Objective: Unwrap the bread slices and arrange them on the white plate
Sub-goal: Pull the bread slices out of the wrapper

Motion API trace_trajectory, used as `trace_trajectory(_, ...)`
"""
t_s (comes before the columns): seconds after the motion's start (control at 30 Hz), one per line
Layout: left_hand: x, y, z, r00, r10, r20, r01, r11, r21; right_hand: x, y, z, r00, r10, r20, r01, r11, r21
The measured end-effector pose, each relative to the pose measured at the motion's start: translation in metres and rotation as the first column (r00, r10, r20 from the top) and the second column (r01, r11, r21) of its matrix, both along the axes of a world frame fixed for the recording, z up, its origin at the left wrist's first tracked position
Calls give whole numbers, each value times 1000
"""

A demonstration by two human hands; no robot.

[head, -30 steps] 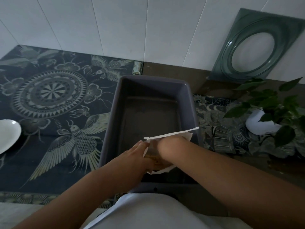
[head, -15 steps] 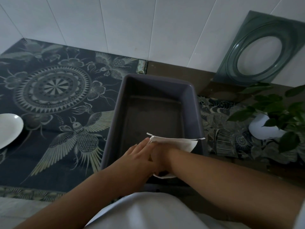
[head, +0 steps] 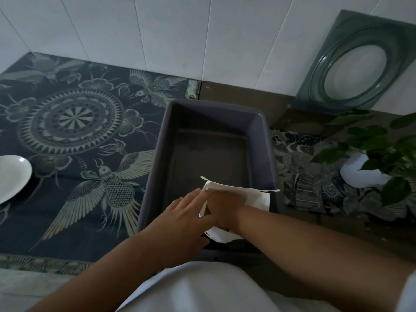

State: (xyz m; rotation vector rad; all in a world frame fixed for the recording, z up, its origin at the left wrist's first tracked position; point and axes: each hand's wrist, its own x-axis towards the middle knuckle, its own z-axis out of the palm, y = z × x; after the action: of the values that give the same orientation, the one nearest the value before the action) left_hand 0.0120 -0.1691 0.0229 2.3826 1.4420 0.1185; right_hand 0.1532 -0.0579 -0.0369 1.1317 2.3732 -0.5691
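A white paper wrapper (head: 254, 199) lies at the near right end of a deep grey bin (head: 216, 111). My right hand (head: 225, 210) is curled down on the wrapper and grips it. My left hand (head: 182, 217) rests beside it with fingers stretched out, fingertips touching the wrapper's left edge. The bread inside the wrapper is hidden by my hands. The white plate (head: 11, 176) sits at the far left edge of the view, partly cut off, well away from both hands.
A dark patterned cloth (head: 74, 136) covers the table left of the bin. A potted plant in a white pot (head: 360, 172) stands at the right. A green framed panel (head: 355, 64) leans on the tiled wall. My white clothing fills the bottom.
The wrapper has been lowered and flattened in the bin's near end, and the bread seen a second ago is now covered. My left fingers have spread flatter.
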Motion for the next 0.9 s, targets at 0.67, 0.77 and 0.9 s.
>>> trace_trajectory(0.67,3,9,1,863,305,402,-316,948,-43,5,5,72,992,123,-37,-115,979,171)
trace_trajectory(0.77,3,11,1,828,340,446,-354,934,-54,12,8,85,991,110,-79,-100,988,118)
trace_trajectory(0.9,5,12,-2,837,367,407,-372,926,-70,23,10,109,974,194,-117,-144,928,344)
